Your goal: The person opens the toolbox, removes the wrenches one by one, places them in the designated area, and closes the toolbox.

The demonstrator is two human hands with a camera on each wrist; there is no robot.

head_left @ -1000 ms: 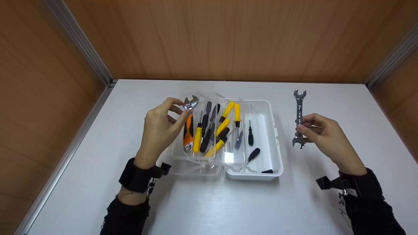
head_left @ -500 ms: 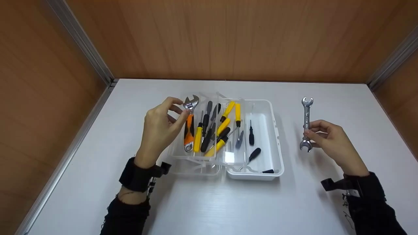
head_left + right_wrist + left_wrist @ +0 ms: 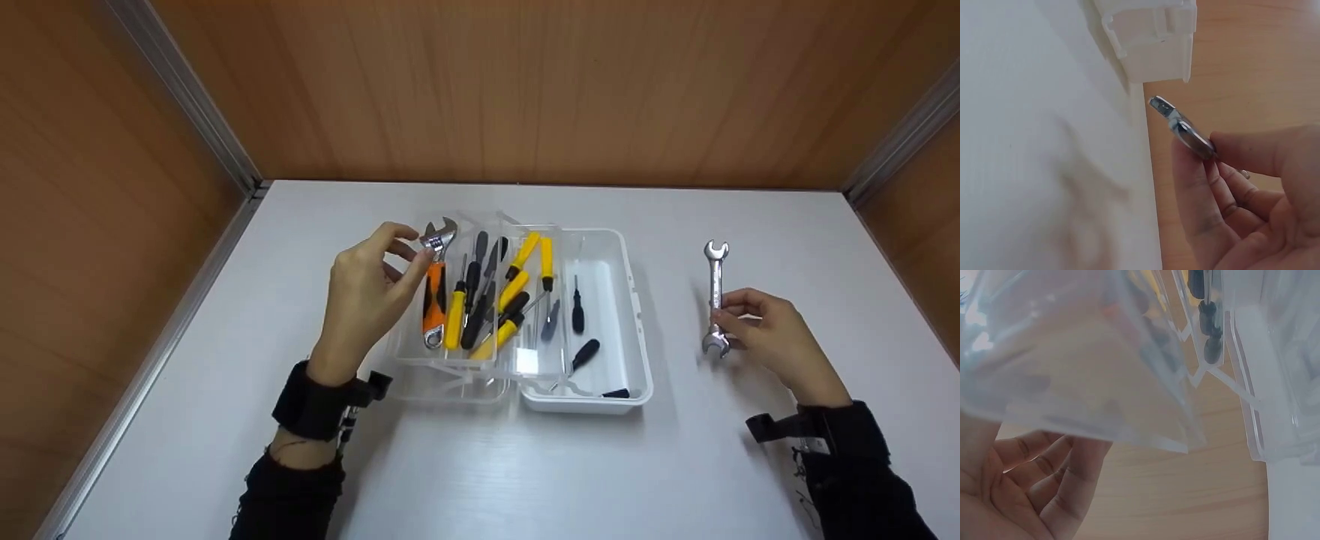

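Right of the toolbox, above the white worktop (image 3: 465, 465): a small double-ended spanner (image 3: 716, 297), pinched at its lower half between thumb and fingertips of the right hand (image 3: 772, 337), shaft nearly upright in the head view, one open jaw pointing away, the other just below the fingers. Same pinch in the right wrist view, spanner (image 3: 1182, 127) seen end-on, held well apart from the box corner. Whether the lower end touches the worktop: cannot tell.

At the left edge of the toolbox: the left hand (image 3: 367, 296), fingers curled, thumb and fingertips closed on the silver head of an adjustable wrench (image 3: 433, 281) with an orange-and-black handle, handle lying in the clear tray (image 3: 409, 352). In the left wrist view only curled fingers (image 3: 1044, 478) beneath blurred clear plastic.

Beside the wrench in the same tray: a bundle of yellow-handled screwdrivers (image 3: 517, 289) and black-handled ones, crossing one another. Further right, the white box (image 3: 626, 300), open, holding two small black screwdrivers (image 3: 576, 306) and a black bit near the front wall.

Around all of it: wood-panelled walls (image 3: 525, 90), metal strips in the corners, black sleeves and wrist straps on both arms.
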